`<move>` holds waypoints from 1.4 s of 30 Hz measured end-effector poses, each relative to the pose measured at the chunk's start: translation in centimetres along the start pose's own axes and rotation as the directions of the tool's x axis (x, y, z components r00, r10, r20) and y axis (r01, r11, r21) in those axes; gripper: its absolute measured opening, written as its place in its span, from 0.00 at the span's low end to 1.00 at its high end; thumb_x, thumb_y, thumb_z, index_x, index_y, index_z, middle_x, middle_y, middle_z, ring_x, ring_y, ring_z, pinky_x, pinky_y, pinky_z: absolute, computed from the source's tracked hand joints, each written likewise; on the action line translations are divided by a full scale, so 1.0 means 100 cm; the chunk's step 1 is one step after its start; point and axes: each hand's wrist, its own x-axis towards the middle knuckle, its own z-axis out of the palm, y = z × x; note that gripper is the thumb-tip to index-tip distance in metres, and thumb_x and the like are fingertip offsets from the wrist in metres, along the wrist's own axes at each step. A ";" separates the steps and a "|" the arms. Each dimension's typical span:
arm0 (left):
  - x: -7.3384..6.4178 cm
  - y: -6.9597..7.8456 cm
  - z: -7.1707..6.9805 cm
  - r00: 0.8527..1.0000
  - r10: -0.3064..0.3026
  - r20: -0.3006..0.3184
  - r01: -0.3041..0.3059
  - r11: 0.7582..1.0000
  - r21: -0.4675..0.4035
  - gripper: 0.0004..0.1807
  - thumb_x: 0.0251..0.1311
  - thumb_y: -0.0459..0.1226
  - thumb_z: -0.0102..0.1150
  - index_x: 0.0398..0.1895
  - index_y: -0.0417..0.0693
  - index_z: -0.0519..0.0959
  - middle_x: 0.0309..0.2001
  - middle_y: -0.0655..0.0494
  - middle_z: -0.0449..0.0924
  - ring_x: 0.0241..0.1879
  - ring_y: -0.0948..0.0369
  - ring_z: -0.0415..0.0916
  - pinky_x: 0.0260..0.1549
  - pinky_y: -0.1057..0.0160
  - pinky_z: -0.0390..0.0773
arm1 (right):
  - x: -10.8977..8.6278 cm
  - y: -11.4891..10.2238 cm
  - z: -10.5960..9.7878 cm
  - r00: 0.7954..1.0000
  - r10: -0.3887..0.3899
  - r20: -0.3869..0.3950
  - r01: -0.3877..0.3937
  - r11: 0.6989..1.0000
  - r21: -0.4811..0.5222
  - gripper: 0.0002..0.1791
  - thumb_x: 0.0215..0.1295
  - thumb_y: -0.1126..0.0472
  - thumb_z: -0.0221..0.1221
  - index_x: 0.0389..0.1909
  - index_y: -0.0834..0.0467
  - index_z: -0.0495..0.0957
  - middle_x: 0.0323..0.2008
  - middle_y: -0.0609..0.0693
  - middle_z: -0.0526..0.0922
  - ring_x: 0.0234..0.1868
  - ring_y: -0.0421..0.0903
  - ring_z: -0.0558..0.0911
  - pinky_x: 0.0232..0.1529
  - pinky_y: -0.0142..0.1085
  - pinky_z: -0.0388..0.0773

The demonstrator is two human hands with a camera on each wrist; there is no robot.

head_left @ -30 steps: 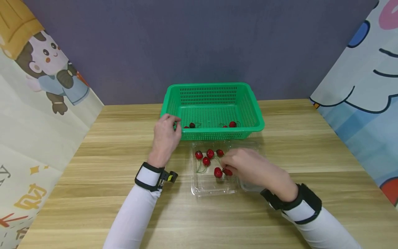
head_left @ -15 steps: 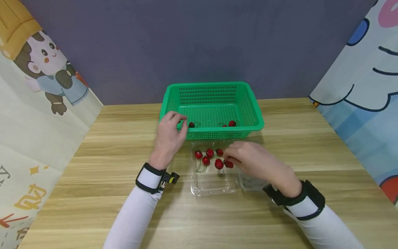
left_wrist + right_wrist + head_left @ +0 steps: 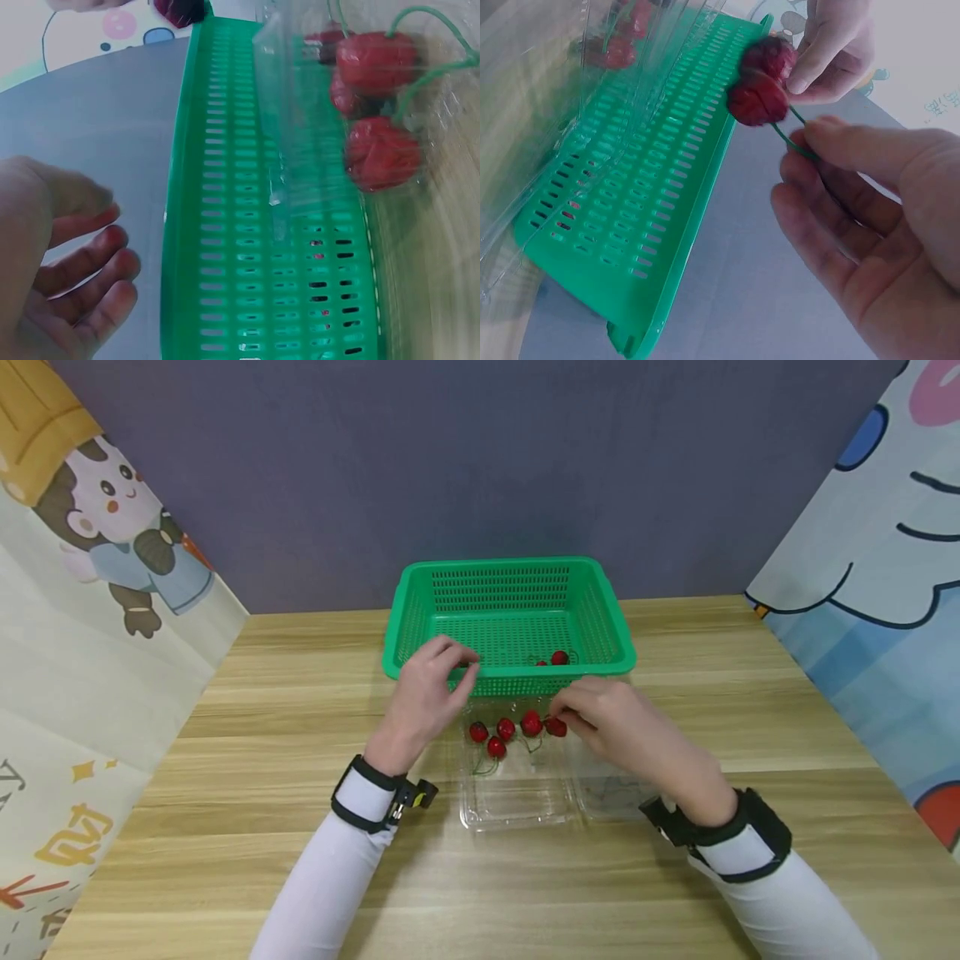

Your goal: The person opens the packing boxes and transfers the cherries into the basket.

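Note:
My right hand (image 3: pixel 622 722) pinches the green stem (image 3: pixel 791 142) of a pair of red cherries (image 3: pixel 757 101) between thumb and fingers. The pair hangs over the far part of a clear plastic clamshell box (image 3: pixel 517 817), close to the basket's front wall. Several other cherries (image 3: pixel 497 747) with green stems lie in the box. My left hand (image 3: pixel 427 693) hovers at the front rim of a green basket (image 3: pixel 525 673), its fingers loosely bent and thumb apart, with nothing between them in the left wrist view.
Inside the basket, cherries (image 3: pixel 559 657) lie near its front wall; my left hand hides part of that interior. The clamshell's other half (image 3: pixel 611 797) lies to the right on the wooden table (image 3: pixel 225 760). A dark panel (image 3: pixel 480 477) stands behind the basket.
My right hand has lifted the cherry pair by its stem and carried it away from me towards the basket. My left hand has shifted right along the basket's front rim.

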 end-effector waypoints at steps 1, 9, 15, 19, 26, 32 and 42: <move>0.000 0.001 0.000 1.000 0.010 0.021 -0.010 1.000 -0.006 0.03 0.60 0.30 0.64 0.36 0.40 0.84 0.36 0.53 0.77 0.36 0.59 0.76 0.36 0.72 0.72 | 0.001 0.001 0.000 0.999 -0.001 -0.032 0.001 1.000 -0.007 0.09 0.53 0.74 0.70 0.33 0.59 0.83 0.32 0.46 0.82 0.35 0.44 0.83 0.37 0.33 0.77; 0.000 0.011 0.001 0.983 0.064 0.169 -0.064 0.998 -0.009 0.02 0.61 0.32 0.65 0.35 0.43 0.84 0.36 0.57 0.79 0.37 0.59 0.78 0.38 0.71 0.73 | 0.001 0.008 -0.003 0.983 0.080 -0.166 -0.081 0.997 0.001 0.10 0.53 0.75 0.69 0.34 0.61 0.83 0.33 0.49 0.83 0.36 0.46 0.83 0.35 0.33 0.77; 0.000 0.017 0.002 0.969 0.095 0.230 -0.096 0.995 -0.007 0.02 0.60 0.33 0.66 0.34 0.44 0.84 0.35 0.57 0.78 0.36 0.61 0.77 0.38 0.71 0.73 | 0.000 0.013 -0.003 0.961 0.150 -0.231 -0.148 0.989 0.030 0.10 0.55 0.75 0.68 0.35 0.61 0.83 0.34 0.49 0.83 0.34 0.45 0.82 0.30 0.34 0.76; -0.001 0.022 0.001 0.939 0.113 0.324 -0.111 0.994 -0.024 0.01 0.59 0.33 0.67 0.34 0.47 0.84 0.34 0.60 0.77 0.35 0.63 0.77 0.36 0.74 0.72 | 0.000 0.016 -0.004 0.938 0.171 -0.301 -0.172 0.985 0.021 0.09 0.54 0.77 0.68 0.35 0.64 0.83 0.34 0.52 0.83 0.34 0.47 0.83 0.31 0.35 0.77; -0.003 0.027 0.000 0.848 0.063 0.526 -0.068 0.998 -0.010 0.02 0.62 0.36 0.65 0.36 0.53 0.82 0.36 0.64 0.77 0.36 0.67 0.77 0.36 0.75 0.72 | 0.000 0.025 -0.006 0.892 0.179 -0.416 -0.193 0.981 0.009 0.09 0.53 0.78 0.67 0.34 0.66 0.83 0.34 0.55 0.84 0.33 0.49 0.85 0.32 0.35 0.79; -0.003 0.029 -0.001 0.767 0.054 0.640 -0.045 0.999 -0.031 0.03 0.63 0.35 0.65 0.39 0.49 0.84 0.39 0.60 0.78 0.41 0.61 0.78 0.39 0.71 0.73 | 0.000 0.031 -0.005 0.870 0.209 -0.447 -0.229 0.973 0.010 0.08 0.54 0.78 0.68 0.34 0.67 0.85 0.34 0.55 0.85 0.32 0.50 0.86 0.30 0.36 0.80; -0.006 0.030 0.004 0.669 0.038 0.742 -0.031 0.999 -0.023 0.09 0.61 0.34 0.66 0.44 0.44 0.85 0.44 0.57 0.77 0.47 0.59 0.77 0.44 0.68 0.73 | -0.002 0.042 -0.002 0.813 0.291 -0.504 -0.336 0.942 0.002 0.06 0.55 0.74 0.69 0.34 0.65 0.87 0.32 0.55 0.85 0.29 0.52 0.87 0.33 0.21 0.74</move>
